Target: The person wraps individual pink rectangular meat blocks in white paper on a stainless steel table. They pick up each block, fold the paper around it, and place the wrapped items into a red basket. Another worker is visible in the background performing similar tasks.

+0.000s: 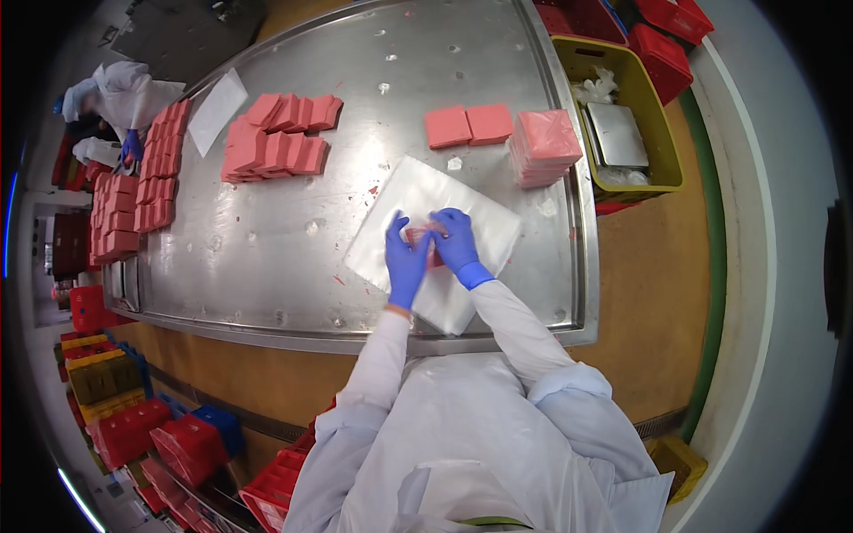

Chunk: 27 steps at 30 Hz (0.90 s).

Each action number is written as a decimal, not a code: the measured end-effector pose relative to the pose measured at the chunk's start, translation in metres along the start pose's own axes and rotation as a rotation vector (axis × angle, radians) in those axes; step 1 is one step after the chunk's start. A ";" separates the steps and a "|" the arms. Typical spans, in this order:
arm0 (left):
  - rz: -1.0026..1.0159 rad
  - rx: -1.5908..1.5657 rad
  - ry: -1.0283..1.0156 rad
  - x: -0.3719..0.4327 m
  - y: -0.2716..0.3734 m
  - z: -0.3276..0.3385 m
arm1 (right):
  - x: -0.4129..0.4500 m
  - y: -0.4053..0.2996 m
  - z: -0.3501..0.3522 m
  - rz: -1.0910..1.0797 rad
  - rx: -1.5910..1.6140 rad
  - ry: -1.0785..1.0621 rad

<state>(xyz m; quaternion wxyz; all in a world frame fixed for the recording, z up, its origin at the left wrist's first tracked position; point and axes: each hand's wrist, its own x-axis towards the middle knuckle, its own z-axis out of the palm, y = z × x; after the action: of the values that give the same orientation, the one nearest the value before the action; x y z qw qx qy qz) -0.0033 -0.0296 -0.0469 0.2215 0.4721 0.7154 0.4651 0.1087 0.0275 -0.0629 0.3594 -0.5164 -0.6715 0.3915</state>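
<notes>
My left hand [406, 261] and my right hand [457, 241], both in blue gloves, work close together over a pile of white plastic sheets or bags [381, 223]. Between their fingers is a small pink piece in clear film [434, 257], mostly hidden by the gloves. The fingers of both hands pinch at the film. Beyond them, two flat pink squares [448, 127] lie side by side on the steel table [286, 266]. A stack of film-wrapped pink squares [546, 143] stands to their right, near the table's raised rim.
Pink blocks [273, 150] lie in rows left of centre, with more rows [116, 220] at the far left. A white sheet [218, 110] lies between them. Another person [126, 100] stands beyond. At right, a yellow crate [670, 146] holds metal pans [616, 133].
</notes>
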 end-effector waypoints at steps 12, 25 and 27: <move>0.335 0.569 -0.180 -0.034 0.037 -0.023 | -0.001 -0.004 0.004 -0.066 0.025 -0.076; -0.286 -0.644 -0.632 0.076 0.134 0.042 | 0.027 -0.063 -0.176 -0.075 0.021 0.191; -0.238 -0.782 -0.488 0.097 0.160 0.077 | 0.070 -0.084 -0.220 -0.019 0.329 0.324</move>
<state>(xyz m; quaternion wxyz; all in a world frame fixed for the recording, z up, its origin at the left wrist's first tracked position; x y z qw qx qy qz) 0.0856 0.1107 0.0689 0.5956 0.3637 0.4630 0.5465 0.2544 0.1159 0.1134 0.5455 -0.5005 -0.5369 0.4045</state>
